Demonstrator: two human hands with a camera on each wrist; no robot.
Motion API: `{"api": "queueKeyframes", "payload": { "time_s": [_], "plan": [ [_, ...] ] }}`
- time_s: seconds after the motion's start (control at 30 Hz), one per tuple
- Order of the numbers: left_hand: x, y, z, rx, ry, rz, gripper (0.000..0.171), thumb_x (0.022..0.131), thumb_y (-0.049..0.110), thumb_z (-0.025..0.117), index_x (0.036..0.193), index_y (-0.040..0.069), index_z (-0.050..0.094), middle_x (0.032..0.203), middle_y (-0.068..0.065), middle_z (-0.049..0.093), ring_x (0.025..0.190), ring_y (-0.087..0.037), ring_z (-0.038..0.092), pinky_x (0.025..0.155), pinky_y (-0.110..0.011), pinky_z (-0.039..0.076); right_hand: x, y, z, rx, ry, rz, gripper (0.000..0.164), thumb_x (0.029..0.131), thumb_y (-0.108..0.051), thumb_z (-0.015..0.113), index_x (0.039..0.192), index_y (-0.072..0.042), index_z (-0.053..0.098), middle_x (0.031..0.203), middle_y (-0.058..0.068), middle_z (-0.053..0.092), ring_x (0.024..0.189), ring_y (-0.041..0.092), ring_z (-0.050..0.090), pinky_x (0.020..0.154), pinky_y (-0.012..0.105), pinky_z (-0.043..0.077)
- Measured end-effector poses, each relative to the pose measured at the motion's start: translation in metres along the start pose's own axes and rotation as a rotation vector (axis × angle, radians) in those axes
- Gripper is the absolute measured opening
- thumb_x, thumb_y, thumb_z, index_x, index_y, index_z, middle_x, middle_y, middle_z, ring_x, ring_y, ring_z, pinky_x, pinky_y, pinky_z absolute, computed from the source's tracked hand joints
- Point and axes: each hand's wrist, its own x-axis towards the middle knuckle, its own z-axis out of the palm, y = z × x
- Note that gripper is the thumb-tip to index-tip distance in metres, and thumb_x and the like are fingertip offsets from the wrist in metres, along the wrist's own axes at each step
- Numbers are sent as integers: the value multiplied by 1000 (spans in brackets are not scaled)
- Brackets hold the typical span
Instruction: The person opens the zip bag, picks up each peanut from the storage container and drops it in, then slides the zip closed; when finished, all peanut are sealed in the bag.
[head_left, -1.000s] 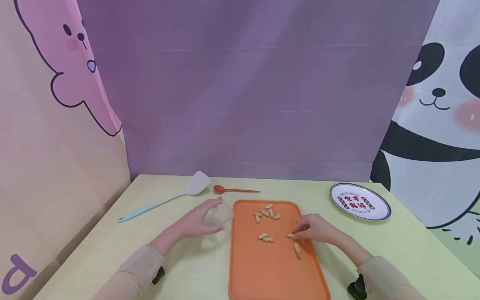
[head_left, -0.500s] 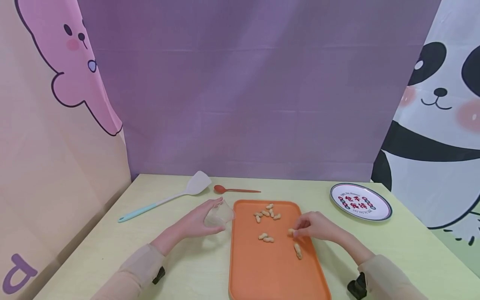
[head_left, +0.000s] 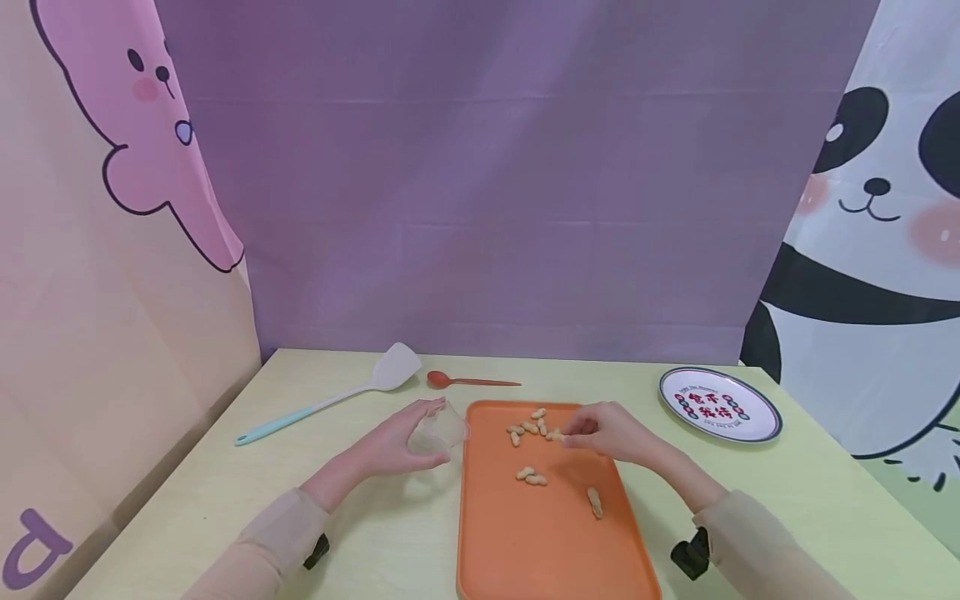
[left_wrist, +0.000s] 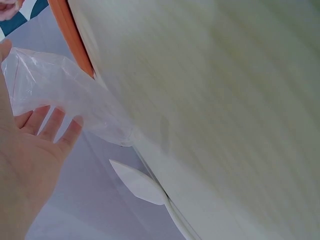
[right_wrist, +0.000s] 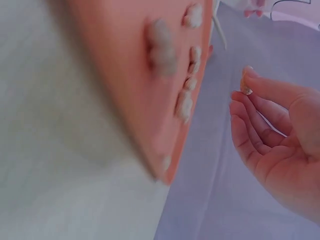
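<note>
My left hand [head_left: 397, 437] holds a clear plastic bag [left_wrist: 50, 82] beside the tray's left edge, the fingers and thumb around its sides. Between thumb and fingertips, my right hand [head_left: 611, 432] pinches a peanut [right_wrist: 245, 83] in its shell, raised above the tray's far right part. Below lies the orange tray [head_left: 540, 542]. Several peanuts [head_left: 529, 427] cluster near its far end. Two more peanuts [head_left: 536, 480] lie together in the middle, and a single peanut [head_left: 595, 502] lies toward the right side.
Behind the left hand, a spatula [head_left: 337, 400] with a white head and pale blue handle lies slanted on the table [head_left: 390, 533]. A red-orange spoon [head_left: 476, 381] rests behind the tray. At the back right is a white plate [head_left: 720, 403] with a dark rim.
The right hand has lifted a peanut off the tray's right side and carried it left and away from the person. The left hand and the bag stay in place.
</note>
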Motion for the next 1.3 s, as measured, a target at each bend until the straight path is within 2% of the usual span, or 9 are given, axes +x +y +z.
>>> {"api": "queueKeyframes", "payload": {
  "time_s": [0.17, 0.27, 0.47, 0.63, 0.77, 0.87, 1.03, 1.2, 1.3],
  "plan": [
    [1, -1, 1, 13, -10, -5, 80, 80, 44, 71, 144, 13, 36, 144, 1, 43, 126, -18, 47, 108, -40, 37, 12, -15, 5, 40, 23, -34, 14, 85, -23, 69, 91, -10, 70, 81, -3, 69, 71, 15, 64, 63, 22, 51],
    [2, -2, 3, 8, -10, 13, 79, 80, 44, 71, 143, 11, 37, 142, -1, 44, 126, -19, 47, 106, -40, 38, 19, -25, 10, 74, 17, -46, 16, 86, -24, 68, 94, -10, 69, 83, 0, 69, 72, 16, 65, 64, 22, 51],
    [3, -3, 5, -39, -23, 23, 78, 80, 38, 72, 143, 8, 37, 142, -5, 44, 123, -19, 48, 100, -39, 44, 32, -44, 22, 91, 9, -77, 18, 87, -25, 67, 96, -10, 71, 86, 1, 69, 71, 12, 62, 62, 22, 50],
    [3, -1, 5, -37, -32, 18, 77, 81, 38, 72, 143, 9, 37, 142, -4, 45, 121, -18, 48, 99, -38, 44, 43, -61, 33, 119, -3, -81, 18, 87, -24, 67, 96, -9, 72, 81, 1, 69, 68, 7, 60, 63, 23, 50],
    [4, -1, 4, -30, -38, 11, 77, 81, 40, 71, 143, 11, 37, 143, -3, 43, 122, -18, 48, 99, -38, 44, 50, -71, 40, 166, -18, -84, 19, 88, -22, 66, 98, -8, 72, 84, 7, 69, 66, 17, 62, 61, 24, 51],
    [4, -1, 4, -35, -41, 6, 77, 80, 40, 71, 143, 11, 37, 144, -3, 42, 123, -18, 47, 99, -38, 45, 56, -75, 47, 172, -4, -121, 15, 87, -20, 67, 96, -9, 72, 86, 6, 69, 70, 21, 63, 62, 23, 51],
    [4, -1, 4, -43, -39, 5, 78, 80, 41, 72, 143, 10, 37, 143, -3, 43, 122, -17, 48, 99, -38, 45, 63, -78, 57, 123, 36, -183, 15, 85, -21, 70, 93, -9, 72, 82, -1, 67, 70, 7, 60, 64, 20, 50],
    [5, -2, 4, -38, -38, 14, 77, 80, 39, 72, 143, 10, 37, 144, -4, 42, 123, -17, 47, 99, -38, 45, 66, -81, 61, 107, 35, -184, 15, 85, -23, 70, 92, -10, 72, 81, -3, 67, 69, 4, 60, 64, 19, 50],
    [5, -2, 5, -34, -37, 15, 77, 81, 39, 71, 143, 9, 37, 144, -4, 43, 123, -18, 47, 99, -38, 45, 66, -81, 62, 125, 20, -170, 14, 86, -22, 68, 93, -10, 72, 82, -3, 68, 71, 6, 61, 65, 19, 50]
  ]
}}
